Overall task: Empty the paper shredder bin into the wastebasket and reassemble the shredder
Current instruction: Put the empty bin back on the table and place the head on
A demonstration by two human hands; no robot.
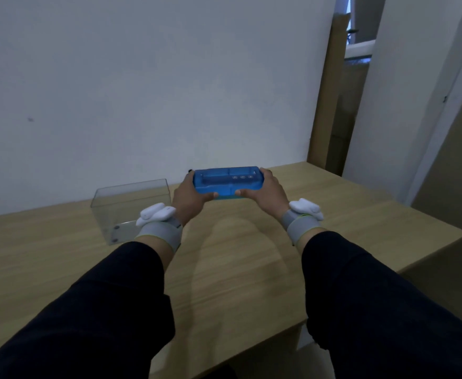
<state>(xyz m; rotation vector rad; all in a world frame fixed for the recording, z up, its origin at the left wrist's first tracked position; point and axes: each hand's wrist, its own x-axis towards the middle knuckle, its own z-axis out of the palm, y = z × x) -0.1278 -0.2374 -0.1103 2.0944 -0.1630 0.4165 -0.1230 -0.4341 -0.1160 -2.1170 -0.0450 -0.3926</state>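
Both hands clamped on blue shredder head (226, 181): left hand (190, 198) wrapped round its left end, right hand (265, 192) round its right, thumbs on near edge. Held level above wooden desk (238, 269), near white wall (142, 77). Clear bin (131, 207) upright on desk, just left of left hand.

The near half of the desk (238, 269) is left bare, so passage there is unhindered. To the left, room is taken by the clear shredder bin (131, 209), which appears open-topped. Behind, reach is stopped by the white wall (142, 91). The desk's right side is unobstructed.
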